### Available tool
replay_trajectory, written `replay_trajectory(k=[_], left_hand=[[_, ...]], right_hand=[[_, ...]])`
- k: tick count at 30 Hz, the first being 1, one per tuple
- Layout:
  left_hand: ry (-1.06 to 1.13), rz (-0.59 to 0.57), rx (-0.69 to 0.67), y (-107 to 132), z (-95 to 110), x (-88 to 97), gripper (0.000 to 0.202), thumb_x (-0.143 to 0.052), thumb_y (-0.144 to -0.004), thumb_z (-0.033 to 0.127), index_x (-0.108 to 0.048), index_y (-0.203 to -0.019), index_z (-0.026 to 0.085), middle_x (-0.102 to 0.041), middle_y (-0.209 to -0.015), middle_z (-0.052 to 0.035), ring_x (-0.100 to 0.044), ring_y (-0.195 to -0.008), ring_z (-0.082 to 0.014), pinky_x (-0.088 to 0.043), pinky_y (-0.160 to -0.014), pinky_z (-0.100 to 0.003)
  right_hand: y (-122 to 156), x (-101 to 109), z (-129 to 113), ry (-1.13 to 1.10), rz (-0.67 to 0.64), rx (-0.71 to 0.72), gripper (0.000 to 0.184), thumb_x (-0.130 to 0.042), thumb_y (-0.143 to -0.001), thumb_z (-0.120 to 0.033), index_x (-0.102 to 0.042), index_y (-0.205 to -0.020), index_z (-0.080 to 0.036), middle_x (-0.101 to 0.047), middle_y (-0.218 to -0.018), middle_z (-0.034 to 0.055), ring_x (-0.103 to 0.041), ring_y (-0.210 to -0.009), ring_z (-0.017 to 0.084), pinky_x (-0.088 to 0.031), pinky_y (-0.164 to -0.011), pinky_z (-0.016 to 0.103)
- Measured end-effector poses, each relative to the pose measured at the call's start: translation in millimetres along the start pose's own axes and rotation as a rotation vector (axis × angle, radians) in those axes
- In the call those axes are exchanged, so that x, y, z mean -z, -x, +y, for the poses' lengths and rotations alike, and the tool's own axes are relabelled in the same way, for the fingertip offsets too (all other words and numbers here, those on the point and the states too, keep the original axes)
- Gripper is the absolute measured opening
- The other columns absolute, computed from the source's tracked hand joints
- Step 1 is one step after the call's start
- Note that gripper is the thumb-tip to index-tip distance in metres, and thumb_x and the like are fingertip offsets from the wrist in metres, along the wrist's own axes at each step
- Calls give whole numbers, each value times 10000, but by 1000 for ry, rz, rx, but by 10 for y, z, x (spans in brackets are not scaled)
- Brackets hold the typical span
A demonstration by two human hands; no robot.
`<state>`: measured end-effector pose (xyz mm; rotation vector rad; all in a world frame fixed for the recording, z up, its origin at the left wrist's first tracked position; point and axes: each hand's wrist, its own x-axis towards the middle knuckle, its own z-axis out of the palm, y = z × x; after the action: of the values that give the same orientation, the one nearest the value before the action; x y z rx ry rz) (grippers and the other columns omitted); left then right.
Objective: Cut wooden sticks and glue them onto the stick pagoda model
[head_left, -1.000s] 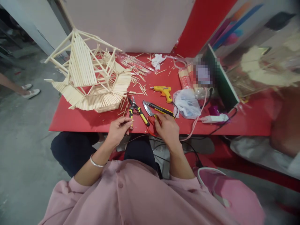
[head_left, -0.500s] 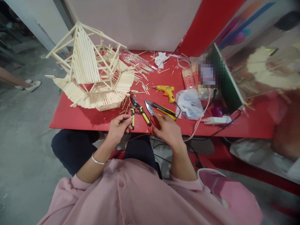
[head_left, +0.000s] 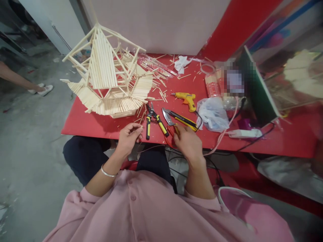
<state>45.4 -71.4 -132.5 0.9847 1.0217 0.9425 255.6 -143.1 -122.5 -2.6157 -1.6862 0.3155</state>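
Observation:
My left hand [head_left: 129,138] is at the table's front edge, thumb and fingertips pinched together. Whatever they pinch is too small to make out. To its right lie wire cutters [head_left: 156,121] with black and yellow handles, their jaws pointing away from me. My right hand [head_left: 188,143] is closed around red-handled shears [head_left: 168,117], which lie on the table with the blade forward; the fingers hide part of the handles. Just beyond that hand rests a yellow and black utility knife [head_left: 184,121]. A roofed model of wooden sticks [head_left: 104,67] stands at the left.
A yellow glue gun [head_left: 186,99] lies mid-table near a white plastic bag [head_left: 212,114]. Loose sticks [head_left: 163,94] and a crumpled tissue [head_left: 181,64] are scattered behind. A green board [head_left: 261,87] stands upright at the right. Cables hang over the front edge of the red table [head_left: 85,122].
My right fingers have curled further around the shears' handles. My left hand keeps its pinch. The whole view has shifted slightly, so things appear farther right.

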Motion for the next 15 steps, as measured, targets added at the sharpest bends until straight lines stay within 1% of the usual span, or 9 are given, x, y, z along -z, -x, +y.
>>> replay_trajectory(k=[2, 4, 6, 8, 10, 12, 13, 15], left_hand=[[10, -21, 8, -11, -35, -22, 258, -782, -700, 348, -653, -811, 153, -617, -546, 23, -545, -458, -77, -395, -418, -168], [25, -40, 20, -17, -55, -63, 251, -784, -695, 342, -661, -803, 152, -620, -563, 20, -549, -463, -78, -392, -413, -169], [45, -45, 29, -16, -55, -100, 251, -786, -691, 332, -678, -823, 147, -634, -601, 13, -559, -475, -79, -394, -412, -173], [68, -45, 34, -9, -41, -113, 278, -790, -684, 326, -699, -872, 142, -645, -630, 8, -566, -482, -81, -395, -411, -179], [79, -38, 34, 5, -20, -97, 303, -791, -682, 323, -710, -902, 133, -644, -624, 6, -567, -485, -84, -392, -411, -182], [75, -14, 27, 25, 0, -63, 293, -791, -681, 323, -710, -883, 127, -631, -600, 11, -563, -481, -84, -392, -411, -181], [72, 0, 21, 36, 10, -46, 280, -790, -682, 325, -707, -863, 127, -629, -598, 11, -563, -481, -84, -394, -412, -181], [71, 15, 5, 58, 29, -19, 259, -788, -686, 332, -699, -826, 133, -639, -622, 6, -567, -479, -81, -399, -412, -182]], right_hand=[[29, -2, 101, -28, -53, 51, 522, -487, -918, -348, -492, -1411, -176, -610, -1202, 162, -613, -1059, 290, -492, -801, 357], [40, -15, 129, -31, -69, 127, 608, -541, -893, -394, -440, -1453, -178, -595, -1242, 162, -589, -1113, 301, -489, -835, 360], [26, -22, 101, 23, -65, 163, 639, -552, -878, -346, -411, -1474, -163, -604, -1216, 172, -590, -1105, 312, -488, -826, 362], [-19, -9, 67, 81, -46, 153, 656, -535, -860, -273, -391, -1481, -118, -630, -1151, 190, -615, -1043, 313, -487, -790, 357], [-91, 21, 73, 80, -29, 144, 707, -552, -827, -263, -368, -1485, -80, -656, -1118, 200, -637, -1000, 314, -490, -770, 355], [-181, 44, 132, 25, -32, 104, 746, -578, -805, -309, -371, -1489, -93, -691, -1081, 186, -658, -968, 321, -500, -762, 372], [-225, 43, 176, -34, -40, 79, 738, -585, -802, -340, -397, -1479, -115, -706, -1056, 169, -667, -951, 318, -506, -764, 381], [-286, 6, 269, -247, -61, 80, 686, -601, -802, -423, -481, -1428, -169, -720, -1046, 129, -674, -945, 290, -517, -789, 385]])
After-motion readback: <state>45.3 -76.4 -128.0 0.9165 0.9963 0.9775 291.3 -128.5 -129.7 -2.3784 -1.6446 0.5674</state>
